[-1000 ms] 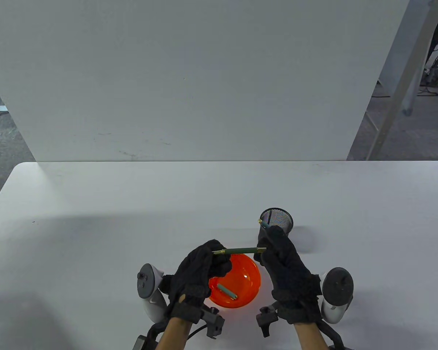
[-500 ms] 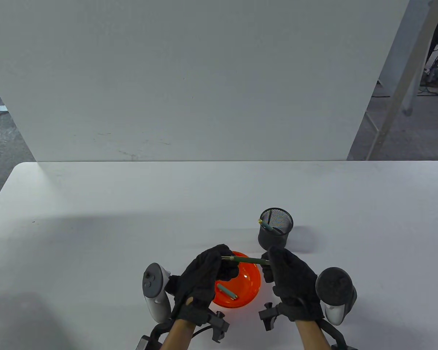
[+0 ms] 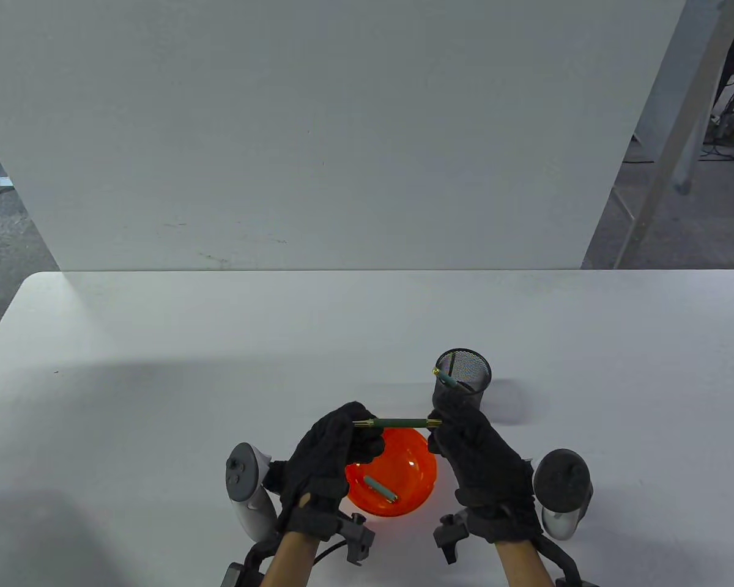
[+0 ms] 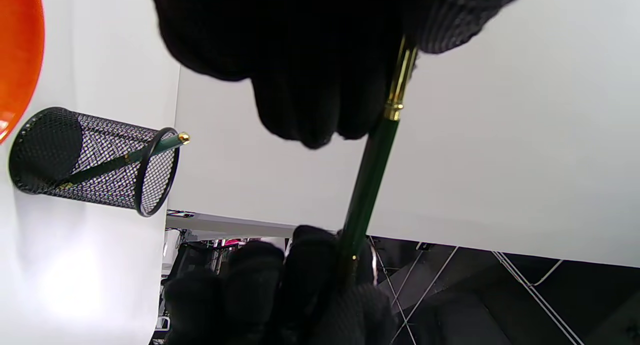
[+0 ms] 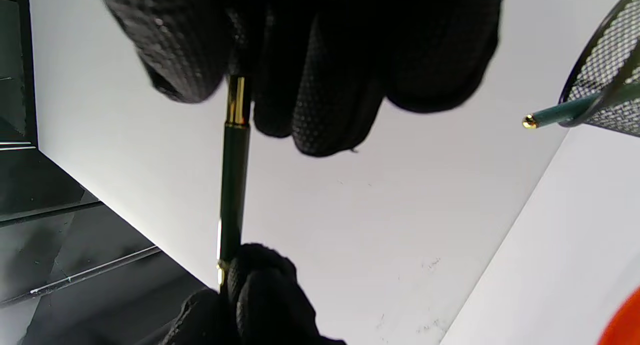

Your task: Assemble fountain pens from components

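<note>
Green pen (image 3: 397, 422): held level above the orange bowl (image 3: 425, 474), one gold-trimmed end in each hand; likely so placed that the two halves stay in line for joining or tightening, and so that anything dropped falls into the bowl.

Left hand (image 3: 333, 452): fingers closed round the pen's left gold end, thumb and fingertips pinching; grip at the very end, probably to brace against twisting.

Right hand (image 3: 474, 455): fingers closed round the pen's right gold end, just before the mesh cup (image 3: 463, 382); likely the turning or pushing side, though not to be told from these views.

Loose part (image 3: 382, 489): short teal piece with gold trim, lying alone in the bowl; presumably stock for a further pen, kept from rolling by the bowl's wall.

Mesh cup: black, upright on the table (image 3: 159, 379), just beyond the right hand; within easy reach, apparently as store for completed work.

Finished pen (image 3: 448, 377): green, gold-tipped, leaning in the cup with its tip over the rim.

Stage, by judgement: final seating of the held pen, with drop into the cup not yet done.
</note>
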### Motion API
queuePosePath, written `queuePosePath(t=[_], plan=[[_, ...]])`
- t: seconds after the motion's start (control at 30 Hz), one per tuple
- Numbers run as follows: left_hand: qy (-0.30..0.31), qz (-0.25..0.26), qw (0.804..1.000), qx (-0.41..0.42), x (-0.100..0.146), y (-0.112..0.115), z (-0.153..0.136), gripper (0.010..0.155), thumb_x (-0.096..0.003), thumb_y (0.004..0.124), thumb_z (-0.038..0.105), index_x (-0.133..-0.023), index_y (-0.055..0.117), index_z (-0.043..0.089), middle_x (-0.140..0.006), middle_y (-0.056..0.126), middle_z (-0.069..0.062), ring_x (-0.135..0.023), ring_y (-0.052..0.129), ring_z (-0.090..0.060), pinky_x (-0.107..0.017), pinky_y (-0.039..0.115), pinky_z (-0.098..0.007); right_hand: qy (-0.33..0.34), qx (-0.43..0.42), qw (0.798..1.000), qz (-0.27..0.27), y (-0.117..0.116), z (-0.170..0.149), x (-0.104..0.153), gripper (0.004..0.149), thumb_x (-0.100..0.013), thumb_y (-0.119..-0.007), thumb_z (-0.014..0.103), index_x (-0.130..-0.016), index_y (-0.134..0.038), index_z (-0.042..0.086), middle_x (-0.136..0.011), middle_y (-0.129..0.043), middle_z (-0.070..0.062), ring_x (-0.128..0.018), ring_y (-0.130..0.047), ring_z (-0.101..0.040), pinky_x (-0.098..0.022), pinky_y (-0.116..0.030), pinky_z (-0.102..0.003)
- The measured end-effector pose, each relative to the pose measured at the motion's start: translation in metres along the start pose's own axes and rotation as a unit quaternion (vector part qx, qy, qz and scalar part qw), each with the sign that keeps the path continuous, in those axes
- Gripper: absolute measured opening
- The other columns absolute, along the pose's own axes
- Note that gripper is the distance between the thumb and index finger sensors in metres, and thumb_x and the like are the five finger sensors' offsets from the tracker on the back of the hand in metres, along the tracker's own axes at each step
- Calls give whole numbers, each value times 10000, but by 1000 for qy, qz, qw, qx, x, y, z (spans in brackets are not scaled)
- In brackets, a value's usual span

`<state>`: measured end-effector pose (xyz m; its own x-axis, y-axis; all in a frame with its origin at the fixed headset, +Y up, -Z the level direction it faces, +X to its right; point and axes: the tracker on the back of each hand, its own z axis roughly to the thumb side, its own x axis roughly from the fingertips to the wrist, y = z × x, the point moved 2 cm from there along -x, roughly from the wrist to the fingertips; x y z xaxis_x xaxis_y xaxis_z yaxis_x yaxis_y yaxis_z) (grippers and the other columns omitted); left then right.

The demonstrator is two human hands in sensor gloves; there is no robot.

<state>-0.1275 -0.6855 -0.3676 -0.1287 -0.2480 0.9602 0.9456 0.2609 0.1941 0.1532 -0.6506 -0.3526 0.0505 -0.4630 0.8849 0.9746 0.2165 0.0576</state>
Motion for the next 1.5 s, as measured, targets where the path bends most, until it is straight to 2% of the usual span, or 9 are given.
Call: queuePosePath(t=[0.27,0.47,0.53,0.67,0.73,0.97,1.27,1.43,1.5], plan=[[0,-25,999,-28,-1,7,-2,454,-619,677,450,-970,782,183,-865,951,-63,-651,1038,-234,-539,823,-464,-23,71,996,-50,4,-3,4,431,-605,-645,496,-856,-795,180,-651,-918,14,-524,-978,-157,-444,-859,-418],[0,-27,998,-52,-1,10,-3,454,-618,677,452,-969,784,184,-864,953,-60,-651,1039,-232,-538,824,-463,-43,95,993,-61,6,-15,4,488,-606,-567,581,-555,-913,240,-337,-939,98,-256,-974,-92,-344,-895,-379],[-1,-24,998,-57,-1,9,-3,455,-617,679,451,-970,783,185,-865,951,-63,-654,1037,-235,-539,823,-464,-71,78,993,-57,6,-22,4,521,-601,-542,581,-603,-919,222,-379,-957,74,-281,-983,-110,-353,-891,-395],[-7,-7,998,-54,-3,2,-5,455,-617,679,452,-969,785,184,-862,954,-61,-650,1039,-232,-536,826,-462,-58,16,998,17,1,-27,-2,672,-580,-600,609,-1080,-618,159,-826,-870,-47,-603,-953,-228,-479,-834,-463],[-14,-14,999,-47,-5,3,-5,455,-620,675,452,-974,779,184,-870,948,-61,-657,1035,-232,-542,821,-463,-42,-20,998,50,-4,-25,-5,633,-586,-663,556,-1098,-592,191,-893,-846,-55,-664,-936,-247,-498,-823,-468],[-19,-29,997,-65,-5,6,-7,456,-620,677,454,-973,781,183,-868,950,-64,-655,1037,-232,-541,822,-462,-40,30,999,-21,-1,-22,-1,442,-562,-765,479,-873,-850,177,-662,-1000,-4,-459,-1030,-113,-383,-908,-345],[-29,-61,996,-50,-8,16,-8,457,-628,666,459,-983,770,190,-882,941,-54,-669,1032,-225,-551,821,-456,-62,46,995,-56,2,-24,-1,553,-595,-561,618,-581,-937,213,-347,-976,78,-243,-983,-73,-299,-898,-346],[-32,-19,998,-43,-5,0,-13,456,-623,674,452,-977,777,185,-874,946,-62,-662,1033,-233,-545,821,-462,-72,-32,997,11,-6,-29,-2,690,-581,-604,616,-1047,-672,112,-779,-916,-49,-479,-984,-173,-419,-860,-424],[-31,-9,999,-37,-7,-6,-12,456,-626,668,455,-981,771,190,-880,941,-57,-667,1032,-227,-548,821,-458,-60,-42,997,24,-8,-27,-4,628,-595,-669,557,-1068,-642,145,-851,-884,-52,-537,-969,-186,-458,-846,-436]])
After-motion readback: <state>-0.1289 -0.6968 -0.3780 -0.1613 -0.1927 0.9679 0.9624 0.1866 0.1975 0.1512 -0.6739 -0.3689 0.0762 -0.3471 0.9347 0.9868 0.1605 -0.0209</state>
